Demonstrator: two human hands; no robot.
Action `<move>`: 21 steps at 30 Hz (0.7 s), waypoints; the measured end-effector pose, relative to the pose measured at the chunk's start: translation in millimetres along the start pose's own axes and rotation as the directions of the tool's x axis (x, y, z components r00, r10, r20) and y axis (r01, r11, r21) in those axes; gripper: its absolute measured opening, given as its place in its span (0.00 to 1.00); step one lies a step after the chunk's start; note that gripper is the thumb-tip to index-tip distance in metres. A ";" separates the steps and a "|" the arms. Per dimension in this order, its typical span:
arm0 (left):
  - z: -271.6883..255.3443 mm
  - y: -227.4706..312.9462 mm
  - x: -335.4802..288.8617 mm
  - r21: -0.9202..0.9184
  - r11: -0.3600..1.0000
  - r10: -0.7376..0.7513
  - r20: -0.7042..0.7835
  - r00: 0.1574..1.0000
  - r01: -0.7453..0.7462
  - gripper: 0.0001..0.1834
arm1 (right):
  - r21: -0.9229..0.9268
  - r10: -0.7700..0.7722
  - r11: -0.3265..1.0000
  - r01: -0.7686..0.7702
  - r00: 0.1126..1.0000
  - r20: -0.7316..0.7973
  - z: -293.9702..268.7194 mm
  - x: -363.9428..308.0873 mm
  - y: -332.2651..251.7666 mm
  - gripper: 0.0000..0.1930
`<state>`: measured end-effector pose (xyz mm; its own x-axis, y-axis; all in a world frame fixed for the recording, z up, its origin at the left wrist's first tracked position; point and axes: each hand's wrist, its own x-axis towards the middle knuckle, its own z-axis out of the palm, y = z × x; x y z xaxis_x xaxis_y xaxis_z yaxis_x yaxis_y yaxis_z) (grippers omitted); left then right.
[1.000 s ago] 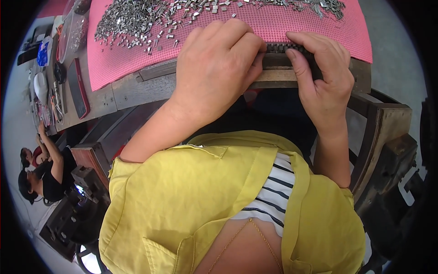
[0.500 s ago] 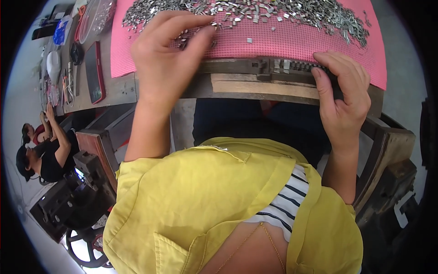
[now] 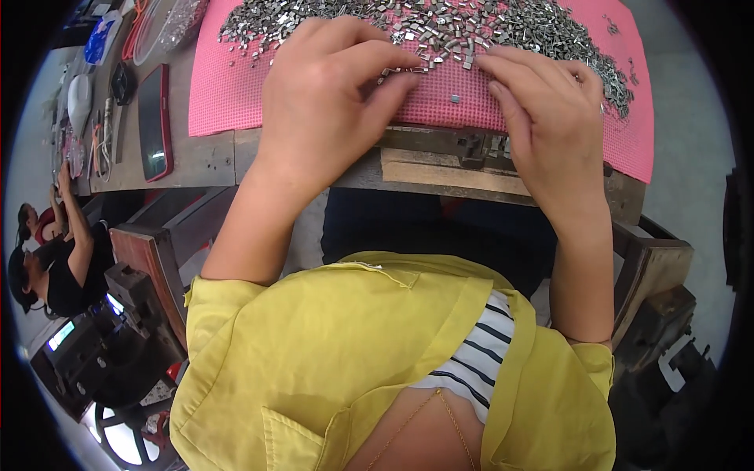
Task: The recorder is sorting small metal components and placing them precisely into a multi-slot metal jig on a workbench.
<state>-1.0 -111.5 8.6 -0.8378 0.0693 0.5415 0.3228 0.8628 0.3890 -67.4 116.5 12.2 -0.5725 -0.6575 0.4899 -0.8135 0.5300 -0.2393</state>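
Observation:
A loose heap of small silvery metal pieces (image 3: 440, 35) lies across a pink textured mat (image 3: 228, 102). Over the near side of the heap, my left hand (image 3: 326, 98) has its thumb and index finger closed on a short row of small metal pieces (image 3: 404, 71). To its right, my right hand (image 3: 554, 110) reaches over the mat, thumb and index finger apart, the index tip beside a metal piece at the heap's edge. One single piece (image 3: 455, 99) lies by itself between the hands. Below, a dark metal fixture (image 3: 471, 147) along the table edge is partly hidden by my right hand.
A wooden strip (image 3: 440, 171) runs along the table's front edge. On the left lie a red-edged phone (image 3: 155, 122), a black coiled item (image 3: 122, 82), hand tools and plastic bags (image 3: 182, 27). Another person (image 3: 67, 267) is at the far left, near dark machinery (image 3: 86, 361).
My right hand has left the row of pieces in the fixture and moved up and left to the heap's edge. My left hand has shifted right. The view has moved slightly.

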 end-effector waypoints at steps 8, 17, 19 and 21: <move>15.1 3.3 10.2 0.124 0.979 0.152 0.070 0.986 -0.159 0.11 | -0.034 -0.035 0.999 0.040 0.988 0.151 5.5 5.0 -5.5 0.23; 0.8 -8.4 3.8 -0.082 0.993 0.102 0.188 0.977 -0.088 0.11 | 0.110 -0.070 0.993 0.044 0.966 0.248 -20.0 -13.5 -2.1 0.21; -0.4 -6.4 4.7 -0.091 0.994 0.080 0.196 0.977 -0.063 0.11 | 0.148 -0.066 0.989 0.029 0.965 0.252 -24.0 -15.3 0.2 0.18; -0.3 -3.9 5.2 -0.098 0.994 0.058 0.206 0.977 -0.038 0.11 | 0.148 -0.059 0.989 0.026 0.974 0.221 -25.1 -16.4 2.9 0.17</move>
<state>-6.6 -114.7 10.1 -0.8904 0.2209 0.3979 0.3964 0.8061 0.4395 -57.8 142.3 24.5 -0.5319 -0.7897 0.3059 -0.8345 0.4274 -0.3477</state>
